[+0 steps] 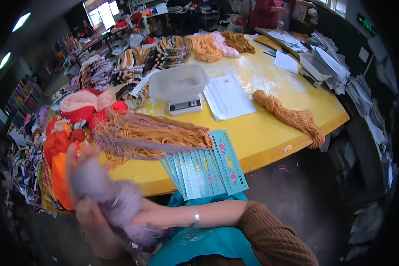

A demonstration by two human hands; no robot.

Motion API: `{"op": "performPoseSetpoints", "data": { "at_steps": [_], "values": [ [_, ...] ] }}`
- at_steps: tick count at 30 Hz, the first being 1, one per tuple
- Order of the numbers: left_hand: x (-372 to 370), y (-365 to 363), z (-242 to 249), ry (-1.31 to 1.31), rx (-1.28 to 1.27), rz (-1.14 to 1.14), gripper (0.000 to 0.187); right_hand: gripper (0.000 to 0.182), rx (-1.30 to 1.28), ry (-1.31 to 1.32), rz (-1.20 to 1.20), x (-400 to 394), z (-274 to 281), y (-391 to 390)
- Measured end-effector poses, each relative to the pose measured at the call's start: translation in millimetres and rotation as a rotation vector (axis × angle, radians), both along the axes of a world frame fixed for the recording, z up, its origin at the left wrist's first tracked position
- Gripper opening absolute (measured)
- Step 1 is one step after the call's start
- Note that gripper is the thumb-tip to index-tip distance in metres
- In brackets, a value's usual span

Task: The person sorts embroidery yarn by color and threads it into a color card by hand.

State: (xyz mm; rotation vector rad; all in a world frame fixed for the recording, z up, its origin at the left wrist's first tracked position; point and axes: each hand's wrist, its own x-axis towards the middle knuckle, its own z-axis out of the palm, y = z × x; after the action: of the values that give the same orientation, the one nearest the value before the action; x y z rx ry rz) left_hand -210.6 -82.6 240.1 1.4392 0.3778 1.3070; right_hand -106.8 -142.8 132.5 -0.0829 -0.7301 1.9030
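A grey-lilac yarn skein (122, 201), smeared by motion, is bunched between my hands at the lower left, off the table's front edge. My left hand (86, 206) is wrapped round its upper end, fingers pointing up and blurred. My right hand (142, 216) reaches across from the right and grips the skein's middle; its fingers are mostly hidden by the yarn. Just beyond lies a long bundle of ochre and mauve yarn (159, 131). Turquoise punched cards (228, 162) are fanned over the table edge beside its right end.
The yellow table (252, 153) holds a plastic tub (178, 82) on a digital scale (185, 105), a printed sheet (229, 97) and a tan skein (292, 116). Red and pink yarn (82, 104) is heaped left, more yarn behind. Papers (330, 62) are stacked right. A person (266, 15) stands beyond.
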Motion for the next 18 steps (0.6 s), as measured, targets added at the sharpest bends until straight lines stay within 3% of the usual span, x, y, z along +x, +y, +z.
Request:
{"op": "performPoseSetpoints", "data": {
  "at_steps": [1, 3, 4, 5, 6, 7, 8, 9, 10, 13, 14, 15, 17, 18],
  "values": [
    [11.0, 7.6, -5.6, -0.106, -0.082, -0.182, 0.086, 0.044, -0.067, -0.098, -0.001, 31.3, 26.6, -9.4],
    [17.4, 15.0, -57.6, -0.110, -0.434, -0.304, 0.090, 0.041, -0.031, -0.089, -0.248, 79.3, 49.8, -31.8],
    [41.4, -6.0, -42.1, 0.191, -0.289, -0.549, 0.090, 0.039, -0.062, 0.181, -0.144, 104.5, 54.6, -38.3],
    [55.7, 28.1, -120.9, -0.155, -0.231, -1.385, 0.088, 0.036, -0.165, 0.030, -0.352, 128.7, 66.7, -51.8],
    [62.0, -18.8, -99.4, 0.323, -0.462, -0.987, 0.083, 0.037, -0.365, -0.081, -0.769, 144.9, 35.0, -53.6],
    [90.4, -34.0, -98.1, 0.389, -0.616, -1.303, 0.081, 0.040, -0.104, 0.196, -0.534, 176.2, 59.2, -61.8],
    [111.6, -50.7, -105.7, 0.184, -0.652, -1.462, 0.076, 0.049, -0.239, -0.086, -0.900, 191.4, 86.5, -74.1],
    [122.6, -61.4, -126.0, 0.412, -0.653, -1.414, 0.076, 0.045, -0.256, -0.059, -1.050, 212.3, 87.3, -82.3],
    [136.7, -71.3, -133.3, 0.374, -0.620, -1.467, 0.076, 0.040, -0.140, -0.194, -1.150, 237.9, 86.1, -94.2],
    [178.1, -97.0, -120.5, 0.401, -0.640, -1.475, 0.074, 0.030, -0.191, -0.104, -1.353, 305.0, 91.0, -122.6],
    [191.6, -101.6, -114.3, 0.471, -0.606, -1.452, 0.069, 0.029, -0.219, -0.177, -1.392, 325.1, 91.2, -130.6],
    [204.7, -111.7, -151.8, 0.563, -0.476, -1.376, 0.070, 0.027, -0.245, -0.248, -1.431, 346.3, 88.9, -135.6],
    [220.1, -119.7, -144.6, 0.438, -0.470, -1.537, 0.070, 0.023, -0.309, -0.336, -1.543, 390.9, 75.1, -133.8],
    [220.8, -123.8, -150.2, 0.541, -0.508, -1.514, 0.070, 0.024, -0.361, -0.474, -1.602, 419.0, 59.0, -130.6]
  ]
}}
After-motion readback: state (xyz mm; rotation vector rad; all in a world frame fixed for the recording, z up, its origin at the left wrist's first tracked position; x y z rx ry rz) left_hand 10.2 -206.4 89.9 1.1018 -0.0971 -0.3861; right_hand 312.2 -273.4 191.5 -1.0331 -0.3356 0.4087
